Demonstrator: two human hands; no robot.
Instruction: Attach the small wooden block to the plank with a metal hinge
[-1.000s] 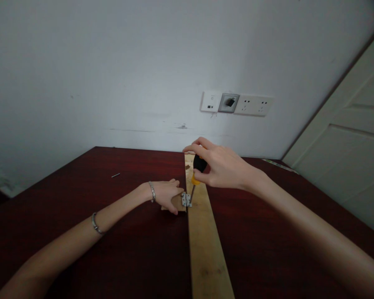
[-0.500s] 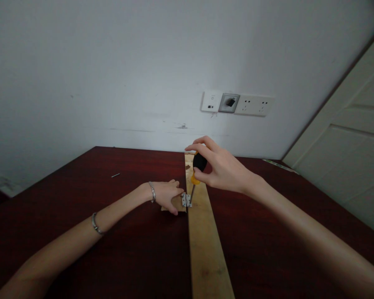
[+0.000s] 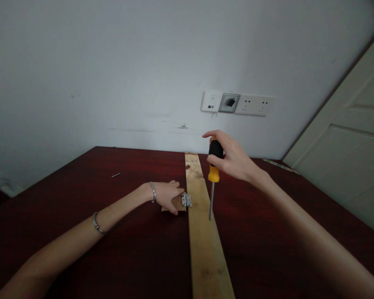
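Note:
My right hand [image 3: 233,160] grips a screwdriver [image 3: 213,172] by its black and yellow handle. The shaft points down, its tip over the right edge of a long wooden board [image 3: 205,249], to the right of a small metal hinge [image 3: 186,200]. Whether the tip touches the board I cannot tell. One leaf of the hinge lies on the board, the other on a small brown piece [image 3: 179,204] like cardboard or thin wood. My left hand [image 3: 166,196] rests spread on that brown piece, thumb and fingers apart, fingertips beside the hinge.
A dark red tabletop [image 3: 137,257] lies under everything. A small metal pin or screw [image 3: 116,175] is at the left. Wall sockets [image 3: 254,105] are behind, and a thin pale strip [image 3: 280,166] lies at the far right, near a white panelled door [image 3: 355,145].
The screwdriver has lifted off the hinge and moved right with my right hand, turning more upright. My left hand, the hinge and the board look the same.

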